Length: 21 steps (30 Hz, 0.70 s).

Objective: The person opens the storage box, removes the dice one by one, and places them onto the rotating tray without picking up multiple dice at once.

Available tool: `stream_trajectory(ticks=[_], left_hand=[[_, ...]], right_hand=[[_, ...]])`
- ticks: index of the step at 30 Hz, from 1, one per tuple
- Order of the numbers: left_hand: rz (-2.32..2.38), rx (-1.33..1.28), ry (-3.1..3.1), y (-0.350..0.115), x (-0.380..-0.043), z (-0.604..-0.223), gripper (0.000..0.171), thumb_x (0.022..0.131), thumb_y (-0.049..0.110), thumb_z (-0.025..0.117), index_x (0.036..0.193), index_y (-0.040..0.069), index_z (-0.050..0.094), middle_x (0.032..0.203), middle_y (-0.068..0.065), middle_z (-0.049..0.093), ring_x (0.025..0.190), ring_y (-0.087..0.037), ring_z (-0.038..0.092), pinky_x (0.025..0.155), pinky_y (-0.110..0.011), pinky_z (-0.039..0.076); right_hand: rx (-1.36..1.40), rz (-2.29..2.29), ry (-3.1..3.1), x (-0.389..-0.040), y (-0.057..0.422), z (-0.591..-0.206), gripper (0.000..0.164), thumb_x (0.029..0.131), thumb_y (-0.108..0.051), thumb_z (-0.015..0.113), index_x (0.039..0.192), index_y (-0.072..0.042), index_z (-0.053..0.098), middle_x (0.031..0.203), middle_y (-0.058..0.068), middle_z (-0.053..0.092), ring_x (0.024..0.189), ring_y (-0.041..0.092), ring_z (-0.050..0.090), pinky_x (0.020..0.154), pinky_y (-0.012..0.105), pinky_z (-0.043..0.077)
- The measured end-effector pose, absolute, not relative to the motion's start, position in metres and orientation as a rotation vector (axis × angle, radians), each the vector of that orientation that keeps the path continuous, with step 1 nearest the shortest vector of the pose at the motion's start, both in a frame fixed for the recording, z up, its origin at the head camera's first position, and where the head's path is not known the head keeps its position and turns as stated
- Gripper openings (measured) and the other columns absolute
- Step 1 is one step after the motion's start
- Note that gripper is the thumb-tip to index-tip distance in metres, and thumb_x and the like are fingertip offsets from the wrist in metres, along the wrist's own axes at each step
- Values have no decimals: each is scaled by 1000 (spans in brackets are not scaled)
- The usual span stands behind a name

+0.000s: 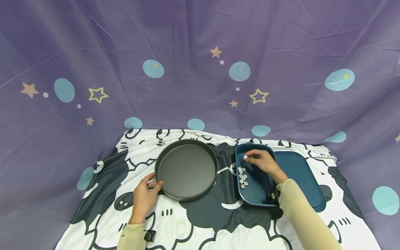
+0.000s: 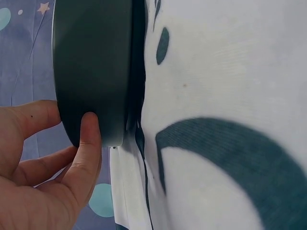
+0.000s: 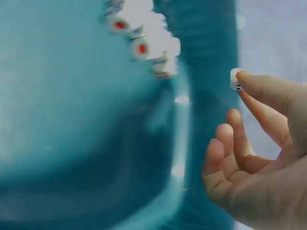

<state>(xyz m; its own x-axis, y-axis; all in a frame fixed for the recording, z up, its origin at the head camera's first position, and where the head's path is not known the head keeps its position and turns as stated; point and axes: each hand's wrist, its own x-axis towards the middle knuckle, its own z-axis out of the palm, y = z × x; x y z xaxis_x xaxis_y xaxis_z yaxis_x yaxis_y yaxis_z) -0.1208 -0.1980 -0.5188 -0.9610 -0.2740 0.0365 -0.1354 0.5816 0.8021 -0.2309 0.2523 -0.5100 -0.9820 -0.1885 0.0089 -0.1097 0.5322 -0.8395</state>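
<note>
A round dark grey cake pan (image 1: 187, 170) lies on the printed cloth, and my left hand (image 1: 145, 196) holds its near-left edge. Up close in the left wrist view, the thumb is at the rim and a fingertip lies against the outer side wall (image 2: 96, 62). Over the blue rectangular container (image 1: 256, 201), my right hand (image 1: 264, 163) pinches one white die (image 3: 236, 79) between thumb and finger. Its other fingers are loosely bent. Several more white dice (image 1: 242, 177) with red and dark pips lie grouped along the container's left inner side.
A flat blue lid or tray (image 1: 300, 177) lies right of the container, partly behind the right forearm. Black-and-white cartoon cloth (image 1: 175, 222) covers the surface. A purple curtain (image 1: 187, 97) with stars hangs behind. Dark wristbands (image 1: 150, 236) are on both wrists.
</note>
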Motion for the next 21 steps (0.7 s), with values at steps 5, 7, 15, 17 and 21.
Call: stream_trajectory(ticks=[5,7,15,17,21], left_hand=[[-1335,341,-2648,-198,-121,-518,50,92,19,73,137,3,58,132,-17,61,104,-32,68,93,-50,48],[-1337,337,-2648,-198,-121,-519,50,92,20,73,137,3,58,133,-18,61,105,-32,68,94,-50,47],[-1337,334,-2641,-199,-121,-520,50,92,19,74,137,4,59,132,-17,61,105,-31,68,94,-51,46],[-1337,332,-2638,-199,-120,-520,50,92,18,74,137,3,59,132,-18,61,105,-32,68,94,-51,46],[-1341,330,-2639,-200,-120,-520,50,92,19,73,137,4,59,132,-17,61,105,-31,68,94,-51,46]], right_hand=[[-288,-1542,2623,-225,250,-488,29,94,-15,73,117,2,71,109,14,69,95,29,60,80,49,50],[-301,-1565,2603,-223,247,-480,30,94,-16,72,118,2,70,112,13,69,94,28,60,80,49,50],[-394,-1622,2561,-218,223,-454,26,94,-15,72,117,-2,72,112,13,69,91,28,63,79,43,52],[-395,-1630,2545,-218,216,-449,24,94,-15,72,116,-6,73,112,12,69,90,32,63,79,48,51],[-421,-1630,2533,-218,203,-441,21,94,-17,72,115,-11,74,114,8,68,91,36,62,76,47,50]])
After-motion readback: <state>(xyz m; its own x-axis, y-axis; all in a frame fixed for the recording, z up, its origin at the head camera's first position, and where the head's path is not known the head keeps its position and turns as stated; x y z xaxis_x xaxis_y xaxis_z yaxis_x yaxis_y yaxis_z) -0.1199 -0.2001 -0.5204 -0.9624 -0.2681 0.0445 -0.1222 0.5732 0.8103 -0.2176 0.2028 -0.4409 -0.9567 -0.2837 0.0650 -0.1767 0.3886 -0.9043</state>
